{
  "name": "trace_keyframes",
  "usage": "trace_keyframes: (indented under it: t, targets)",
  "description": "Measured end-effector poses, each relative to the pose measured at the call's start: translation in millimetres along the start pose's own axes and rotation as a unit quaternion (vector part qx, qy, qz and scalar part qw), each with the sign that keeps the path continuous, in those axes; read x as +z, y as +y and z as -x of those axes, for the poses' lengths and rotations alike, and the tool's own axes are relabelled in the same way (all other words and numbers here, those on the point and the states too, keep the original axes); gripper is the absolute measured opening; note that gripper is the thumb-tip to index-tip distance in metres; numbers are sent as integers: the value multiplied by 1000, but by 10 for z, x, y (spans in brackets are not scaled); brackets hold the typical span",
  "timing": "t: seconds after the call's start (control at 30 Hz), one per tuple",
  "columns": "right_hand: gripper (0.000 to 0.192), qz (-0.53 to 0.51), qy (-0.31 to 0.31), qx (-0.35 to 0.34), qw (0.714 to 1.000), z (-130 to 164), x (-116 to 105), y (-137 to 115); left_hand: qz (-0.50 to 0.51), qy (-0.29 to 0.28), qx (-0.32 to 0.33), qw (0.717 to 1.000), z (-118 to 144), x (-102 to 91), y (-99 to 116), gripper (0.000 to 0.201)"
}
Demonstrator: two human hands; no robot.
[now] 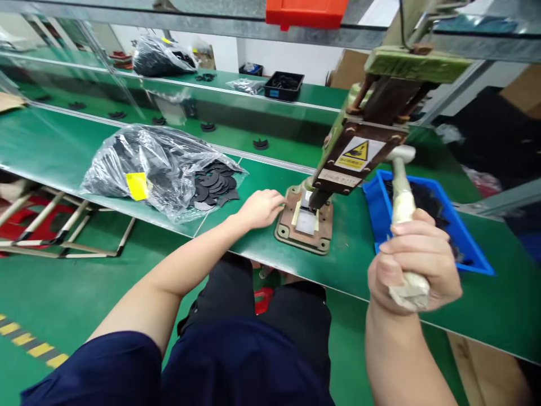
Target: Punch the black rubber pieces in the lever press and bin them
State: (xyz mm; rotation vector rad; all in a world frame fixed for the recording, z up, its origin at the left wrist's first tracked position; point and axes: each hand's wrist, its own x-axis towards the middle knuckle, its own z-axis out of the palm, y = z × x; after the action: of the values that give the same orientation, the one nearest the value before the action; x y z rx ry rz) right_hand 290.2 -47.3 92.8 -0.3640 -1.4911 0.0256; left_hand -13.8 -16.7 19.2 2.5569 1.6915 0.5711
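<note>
My right hand [416, 262] is wrapped round the press lever [403, 197], whose grip is bound in pale tape. The lever stands upright right of the green hand press [359, 141], which bears a yellow warning label. My left hand [262, 208] is at the left edge of the press base [289, 234], fingers loosely bent towards it, with nothing visible in them. Under the ram, a light metal plate [305, 221] lies on the base. Left of that hand, a clear plastic bag [147, 152] spills black curved pieces [215, 183] onto the green bench.
A blue bin [460, 225] with dark pieces stands right of the press. Behind the bench, several black curved pieces [261, 144] lie spaced along a green strip. A black tray [284, 87] and another bag [163, 56] stand farther back. Overhead runs a shelf with a red bin [306, 12].
</note>
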Motion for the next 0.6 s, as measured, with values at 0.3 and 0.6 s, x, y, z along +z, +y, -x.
trace_keyframes:
  t: [0.3, 0.6]
  targets:
    - [46, -6, 49, 1, 999, 20, 91, 15, -178, -117, -196, 957, 764, -450, -1038, 48]
    - [25, -15, 20, 9, 1000, 1, 66, -47, -140, -2, -133, 981, 571, -313, -972, 38]
